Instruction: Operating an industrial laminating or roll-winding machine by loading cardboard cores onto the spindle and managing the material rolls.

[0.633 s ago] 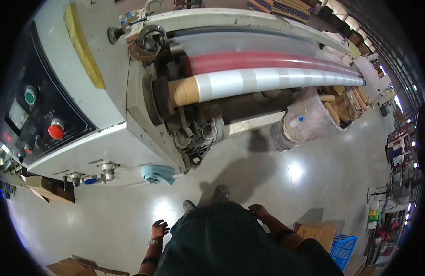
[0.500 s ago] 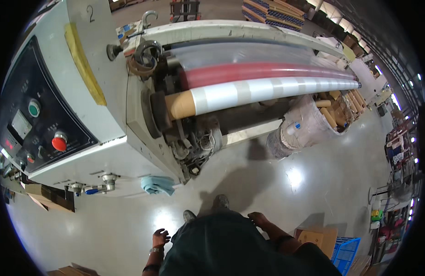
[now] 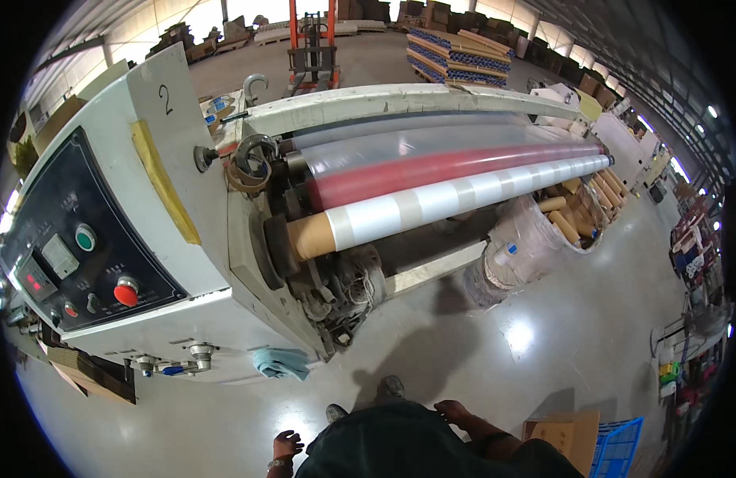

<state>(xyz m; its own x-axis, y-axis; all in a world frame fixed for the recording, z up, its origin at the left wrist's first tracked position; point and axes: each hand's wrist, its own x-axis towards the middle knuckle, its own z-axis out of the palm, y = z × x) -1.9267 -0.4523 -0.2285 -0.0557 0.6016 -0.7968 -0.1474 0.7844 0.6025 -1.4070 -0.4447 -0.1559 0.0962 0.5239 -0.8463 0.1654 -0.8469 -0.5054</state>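
My left hand (image 3: 287,445) hangs beside my body with its fingers loosely apart, holding nothing; a watch is on its wrist. On the other side, my right hand (image 3: 451,411) hangs near my waist, fingers slightly spread and nothing seen in them. Neither hand touches the machine. In front of me is a long roller machine with a white-banded roll (image 3: 448,199) on a brown cardboard core (image 3: 311,237). Behind it lie a red roller (image 3: 400,179) and clear plastic film (image 3: 416,142). A dark control panel (image 3: 89,239) with buttons is on the machine's left housing.
A light blue cloth (image 3: 280,363) hangs at the housing's lower edge. A plastic-wrapped bin (image 3: 507,251) and cardboard tubes (image 3: 571,219) stand by the machine. At lower right are a cardboard box (image 3: 563,438) and a blue crate (image 3: 617,448). Stacked rolls (image 3: 457,57) and a pallet lifter (image 3: 312,52) stand behind.
The view has tilted up, so the machine sits lower and more of the hall shows behind it. Both hands still hang at my sides.
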